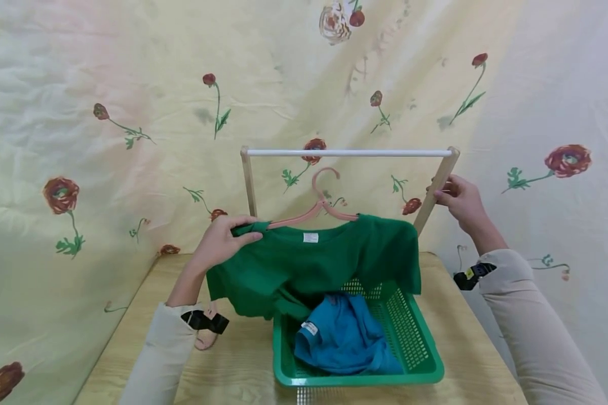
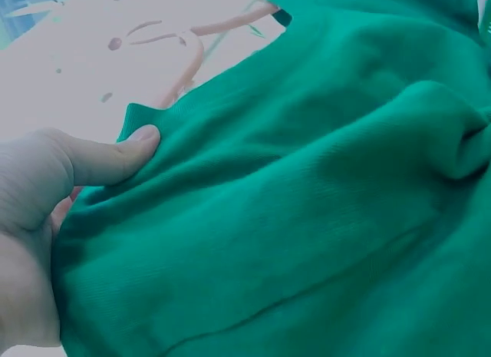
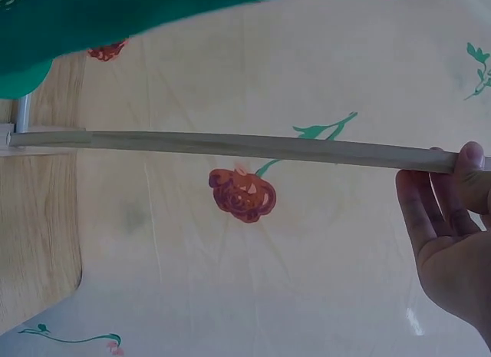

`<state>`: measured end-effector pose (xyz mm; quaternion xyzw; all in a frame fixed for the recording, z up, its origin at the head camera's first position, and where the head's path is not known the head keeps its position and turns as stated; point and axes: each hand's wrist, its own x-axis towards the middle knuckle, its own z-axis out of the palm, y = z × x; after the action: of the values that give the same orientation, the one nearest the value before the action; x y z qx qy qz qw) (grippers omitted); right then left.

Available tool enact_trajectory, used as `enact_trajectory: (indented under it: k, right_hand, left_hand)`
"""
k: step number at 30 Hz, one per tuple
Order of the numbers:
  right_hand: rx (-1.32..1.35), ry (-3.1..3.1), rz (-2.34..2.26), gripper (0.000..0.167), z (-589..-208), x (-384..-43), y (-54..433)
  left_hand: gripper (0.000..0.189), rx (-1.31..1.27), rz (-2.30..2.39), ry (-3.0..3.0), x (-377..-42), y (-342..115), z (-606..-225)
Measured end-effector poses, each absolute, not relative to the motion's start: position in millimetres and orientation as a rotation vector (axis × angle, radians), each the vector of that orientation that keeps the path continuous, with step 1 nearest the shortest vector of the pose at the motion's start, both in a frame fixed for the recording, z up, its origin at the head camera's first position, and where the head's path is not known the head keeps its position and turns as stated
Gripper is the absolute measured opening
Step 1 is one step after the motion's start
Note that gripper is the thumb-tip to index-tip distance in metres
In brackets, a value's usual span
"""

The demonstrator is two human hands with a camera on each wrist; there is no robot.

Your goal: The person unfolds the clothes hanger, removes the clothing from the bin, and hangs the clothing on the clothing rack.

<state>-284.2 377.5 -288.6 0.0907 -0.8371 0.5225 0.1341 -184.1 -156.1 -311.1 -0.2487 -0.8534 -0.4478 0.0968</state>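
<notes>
A green T-shirt (image 1: 304, 264) hangs on a pink clothes hanger (image 1: 326, 191), whose hook stands up just below the rack's white rail (image 1: 354, 153) in the head view. My left hand (image 1: 223, 242) pinches the shirt's shoulder at the hanger's left end, thumb on the front; the left wrist view shows the thumb over the green cloth (image 2: 253, 188). With my right hand (image 1: 461, 202) I grip the right wooden post (image 1: 436, 188) of the rack, thumb and fingers on either side. In the right wrist view the fingers hold the post (image 3: 307, 148) near its upper end.
Below the shirt, a green plastic basket (image 1: 357, 381) stands on the wooden table (image 1: 233, 360) with a blue garment (image 1: 342, 337) inside. A pink hanger part (image 1: 206, 339) lies by my left wrist. Flowered cloth (image 1: 284, 67) hangs behind the rack.
</notes>
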Motion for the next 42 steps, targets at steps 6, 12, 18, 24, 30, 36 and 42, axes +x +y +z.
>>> enact_trajectory:
  k: [6, 12, 18, 24, 30, 36, 42]
  right_hand:
    - [0.252, -2.458, 1.464, 0.029, -294, -287, 378]
    - [0.304, -2.438, 1.427, 0.029, -293, -286, 380]
    - [0.295, -2.434, 1.416, 0.035, -291, -287, 380]
    - [0.282, -2.437, 1.398, 0.043, -292, -287, 379]
    - [0.280, -2.418, 1.440, 0.040, -298, -284, 380]
    - [0.277, -2.378, 1.448, 0.038, -302, -284, 379]
    - [0.274, -2.382, 1.446, 0.040, -298, -282, 375]
  left_hand:
    - [0.029, -0.647, -1.234, -2.504, -182, -148, -271]
    - [0.027, -0.629, -1.206, -2.440, -179, -146, -235]
    - [0.026, -0.577, -1.171, -2.357, -178, -152, -211]
    - [0.024, -0.513, -1.137, -2.240, -172, -162, -194]
    - [0.025, -0.512, -1.122, -2.153, -167, -173, -179]
    - [0.027, -0.409, -1.172, -2.072, -169, -189, -162]
    - [0.028, -0.364, -1.217, -1.971, -171, -201, -147]
